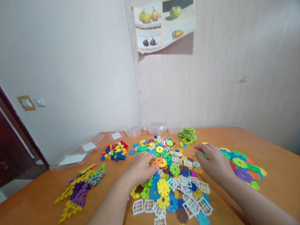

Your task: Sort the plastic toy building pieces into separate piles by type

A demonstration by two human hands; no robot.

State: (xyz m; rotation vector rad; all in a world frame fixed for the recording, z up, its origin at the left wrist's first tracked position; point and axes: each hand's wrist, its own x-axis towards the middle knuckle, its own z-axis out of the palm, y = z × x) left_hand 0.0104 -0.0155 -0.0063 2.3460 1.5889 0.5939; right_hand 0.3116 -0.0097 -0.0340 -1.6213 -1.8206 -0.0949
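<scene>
On orange wooden table (267, 143), left hand (142, 166) rested palm-down, loosely curled, on central pile of colourful plastic snowflake discs (166, 178); right hand (214, 163) hovered open at 3 o'clock of pile, empty.

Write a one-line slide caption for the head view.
Left hand and right hand rest on a central pile of colourful plastic discs on an orange table.

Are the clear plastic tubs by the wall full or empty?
Empty: the clear plastic tubs show nothing inside; pieces lie on the wooden table.
</scene>
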